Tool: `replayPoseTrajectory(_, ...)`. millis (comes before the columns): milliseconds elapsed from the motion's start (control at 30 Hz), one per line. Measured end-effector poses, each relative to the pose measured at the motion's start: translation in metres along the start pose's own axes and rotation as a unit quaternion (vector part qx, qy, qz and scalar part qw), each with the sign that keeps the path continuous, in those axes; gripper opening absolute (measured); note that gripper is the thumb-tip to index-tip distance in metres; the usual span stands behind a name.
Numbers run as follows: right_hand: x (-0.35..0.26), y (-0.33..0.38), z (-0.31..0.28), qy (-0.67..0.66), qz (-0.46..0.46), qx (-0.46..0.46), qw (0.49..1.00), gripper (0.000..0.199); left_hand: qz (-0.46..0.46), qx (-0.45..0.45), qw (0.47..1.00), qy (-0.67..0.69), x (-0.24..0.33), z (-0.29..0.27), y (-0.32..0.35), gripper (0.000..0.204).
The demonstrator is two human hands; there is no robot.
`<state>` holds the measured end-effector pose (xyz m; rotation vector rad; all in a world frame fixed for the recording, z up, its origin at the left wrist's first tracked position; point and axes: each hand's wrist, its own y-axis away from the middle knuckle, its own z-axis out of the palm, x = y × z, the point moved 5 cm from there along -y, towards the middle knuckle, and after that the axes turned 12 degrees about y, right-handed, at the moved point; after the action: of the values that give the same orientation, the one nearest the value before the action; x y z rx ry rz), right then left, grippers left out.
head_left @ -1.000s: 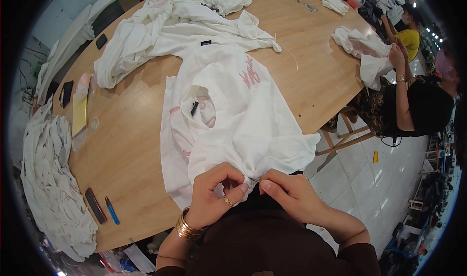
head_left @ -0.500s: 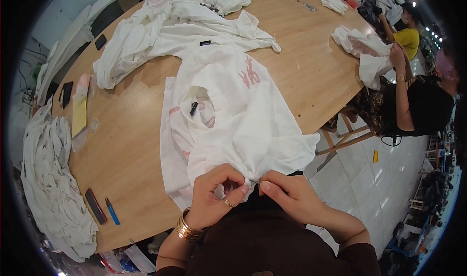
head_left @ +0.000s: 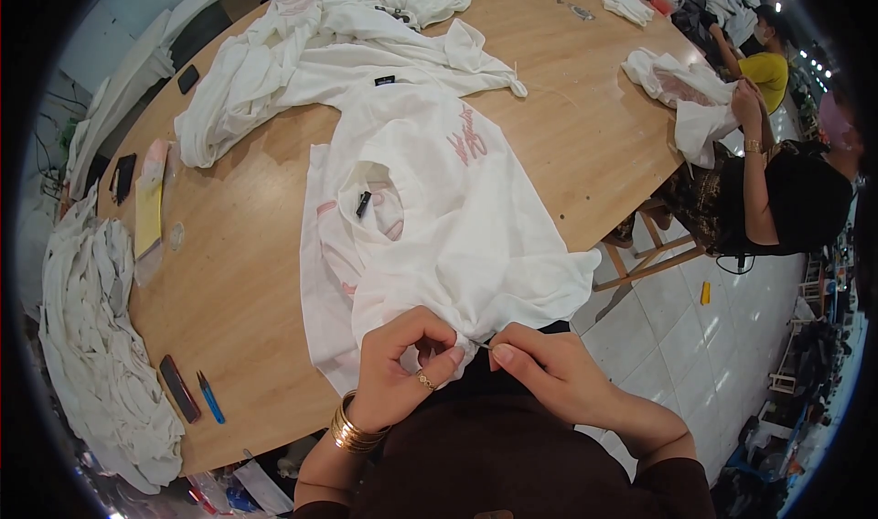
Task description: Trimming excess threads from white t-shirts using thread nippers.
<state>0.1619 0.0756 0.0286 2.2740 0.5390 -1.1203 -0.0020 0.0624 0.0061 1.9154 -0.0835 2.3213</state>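
My left hand [head_left: 407,363] is closed, thumb and fingers pinching a gathered edge of a white cloth garment with pink script print [head_left: 485,235]. My right hand [head_left: 549,363], just beside it, has thumb and forefinger clamped on a thin, dark, needle-like tool [head_left: 483,344], its tip at the gathered cloth; whether it pierces the fabric I cannot tell. The garment lies across the near edge of the round, pale wooden bench [head_left: 247,272], its near end raised in front of my torso, its neck opening upward with a small black tag [head_left: 363,204] inside. Left of it, well apart, lie blue-handled metal snips [head_left: 210,397] beside a flat, dark red oblong case [head_left: 179,388]. A long heap of crumpled white cloth [head_left: 91,336] lines the left rim. Beyond the garment, more white garments [head_left: 247,89] are piled. At right, a seated co-worker in black [head_left: 796,199] holds a white cloth piece [head_left: 700,130].
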Motion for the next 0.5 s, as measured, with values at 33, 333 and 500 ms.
replayPoseTrajectory(33, 0.0002, -0.0004, 0.0005, 0.0, 0.0, 0.0, 1.0, 0.026, 0.0, -0.002, 1.0, -0.001, -0.0002, 0.0003, 0.0003, 0.007)
replayPoseTrajectory(333, -0.0002, -0.0023, 0.001, -0.008, -0.006, 0.01, 1.0, 0.025, 0.005, -0.007, 1.0, -0.002, -0.0016, 0.0012, 0.0003, 0.007)
replayPoseTrajectory(500, 0.0006, -0.0019, 0.0014, -0.003, -0.003, 0.003, 1.0, 0.025, 0.009, -0.001, 1.0, 0.002, -0.0006, 0.0025, 0.001, 0.007)
